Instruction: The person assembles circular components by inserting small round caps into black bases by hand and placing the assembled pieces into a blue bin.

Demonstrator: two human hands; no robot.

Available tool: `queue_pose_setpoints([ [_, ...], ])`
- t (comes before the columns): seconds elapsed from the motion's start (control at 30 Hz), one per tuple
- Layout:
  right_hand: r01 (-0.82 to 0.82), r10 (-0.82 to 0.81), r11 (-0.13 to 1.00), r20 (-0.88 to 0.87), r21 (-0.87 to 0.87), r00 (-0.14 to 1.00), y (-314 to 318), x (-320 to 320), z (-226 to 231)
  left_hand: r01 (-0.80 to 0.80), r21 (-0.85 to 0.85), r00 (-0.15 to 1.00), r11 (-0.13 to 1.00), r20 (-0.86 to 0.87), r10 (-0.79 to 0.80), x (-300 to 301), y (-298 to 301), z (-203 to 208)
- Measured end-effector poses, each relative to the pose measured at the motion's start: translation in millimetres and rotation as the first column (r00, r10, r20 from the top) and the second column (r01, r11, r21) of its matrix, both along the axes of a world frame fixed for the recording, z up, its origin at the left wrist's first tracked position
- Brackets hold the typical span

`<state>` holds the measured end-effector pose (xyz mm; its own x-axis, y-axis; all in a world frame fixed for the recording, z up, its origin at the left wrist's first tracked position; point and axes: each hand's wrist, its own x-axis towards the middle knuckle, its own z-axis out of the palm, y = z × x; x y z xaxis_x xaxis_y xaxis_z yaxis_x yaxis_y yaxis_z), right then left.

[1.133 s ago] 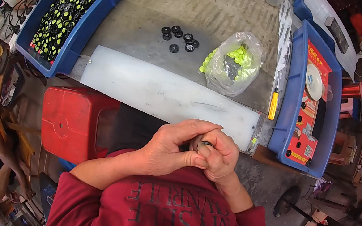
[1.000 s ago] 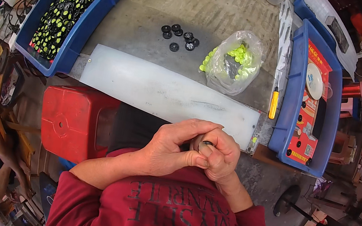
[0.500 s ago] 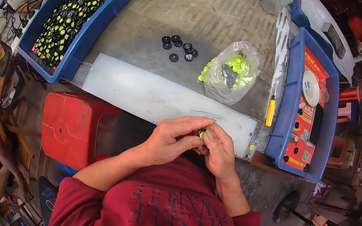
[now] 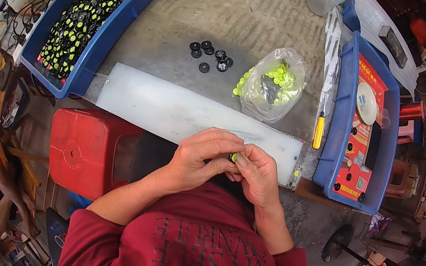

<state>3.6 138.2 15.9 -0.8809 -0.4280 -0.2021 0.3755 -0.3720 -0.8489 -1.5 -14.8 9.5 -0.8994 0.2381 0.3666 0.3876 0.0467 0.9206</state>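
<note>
My left hand (image 4: 200, 156) and my right hand (image 4: 257, 175) meet over the near edge of the white board (image 4: 172, 109). Between their fingertips is a small black disc with a yellow-green cap (image 4: 234, 158), mostly covered. The left fingers curl round its black part, while the right thumb lies against the yellow-green face. Ahead on the table several loose black discs (image 4: 204, 67) lie in a loose group. To their right, a clear plastic bag (image 4: 254, 103) stands open with yellow-green caps (image 4: 284, 74) in it; some show at its left side.
At left, a blue tray (image 4: 84, 69) holds many black discs with yellow-green centres. A second blue tray (image 4: 325, 169) at right holds a white dish (image 4: 366, 102) and a few black discs. A yellow-handled screwdriver (image 4: 318, 132) lies beside it. A red stool (image 4: 80, 150) stands left.
Both hands have shifted slightly, and the right thumb has moved a little left over the yellow-green cap. The loose discs and the bag stay where they were.
</note>
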Motion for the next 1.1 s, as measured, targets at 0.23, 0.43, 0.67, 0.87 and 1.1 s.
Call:
queue_pose_setpoints([
  [0.23,-0.005,0.006,1.000,0.039,-0.027,0.999,-1.5,2.9,3.1,0.083,0.074,0.990,0.994,0.110,-0.091,0.3,-1.7,-2.3],
  [0.43,0.018,-0.018,1.000,0.007,0.002,1.000,-4.6,11.3,3.6,0.231,0.406,0.825,0.884,0.400,-0.399,10.3,2.8,0.4],
  [0.67,0.034,0.042,0.964,-0.277,0.263,0.960,-1.7,13.8,5.4,0.285,0.262,0.905,0.922,0.243,-0.349,13.0,6.6,5.6],
  [0.87,0.067,-0.008,0.983,-0.327,0.171,0.945,-3.5,16.9,9.3,0.266,0.183,0.917,0.947,0.254,-0.307,14.5,4.8,16.1],
  [1.1,0.108,-0.043,0.977,-0.327,0.182,0.944,-2.3,17.4,11.0,0.241,0.169,0.944,0.956,0.189,-0.272,15.7,9.1,13.6],
])
